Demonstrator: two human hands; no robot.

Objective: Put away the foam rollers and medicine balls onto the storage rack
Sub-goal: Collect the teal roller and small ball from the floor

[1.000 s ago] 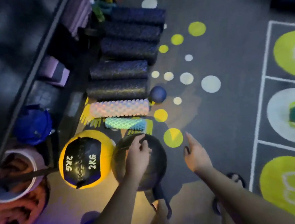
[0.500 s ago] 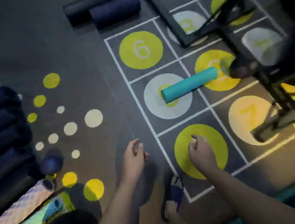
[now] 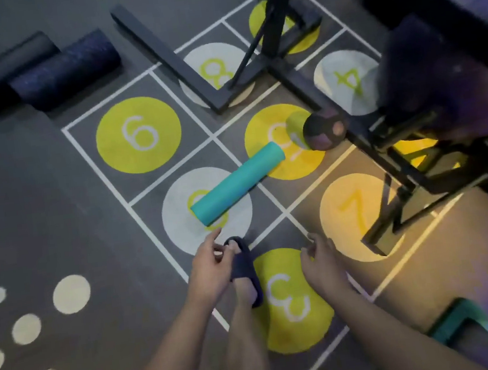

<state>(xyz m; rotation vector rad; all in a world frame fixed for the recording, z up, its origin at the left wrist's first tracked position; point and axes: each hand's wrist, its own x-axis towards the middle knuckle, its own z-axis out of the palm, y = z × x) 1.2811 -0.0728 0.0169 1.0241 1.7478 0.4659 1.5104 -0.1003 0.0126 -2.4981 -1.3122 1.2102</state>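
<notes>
Having just turned away from the medicine ball set down moments ago, the person is stepping toward the teal foam roller [image 3: 238, 184] lying on the numbered floor [image 3: 52, 183], with left hand [image 3: 213, 268] and right hand [image 3: 319, 257] both empty and loosely curled, probably reaching for it next.

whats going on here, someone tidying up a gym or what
Looks like a gym tidy-up in progress. A person stands on a numbered floor grid with the left hand and right hand held out low, both empty. A teal roller lies on the grid just ahead of the left hand. Two dark rollers lie further off, and a small dark ball sits by a black metal frame. Nothing is picked up at this moment.
</notes>
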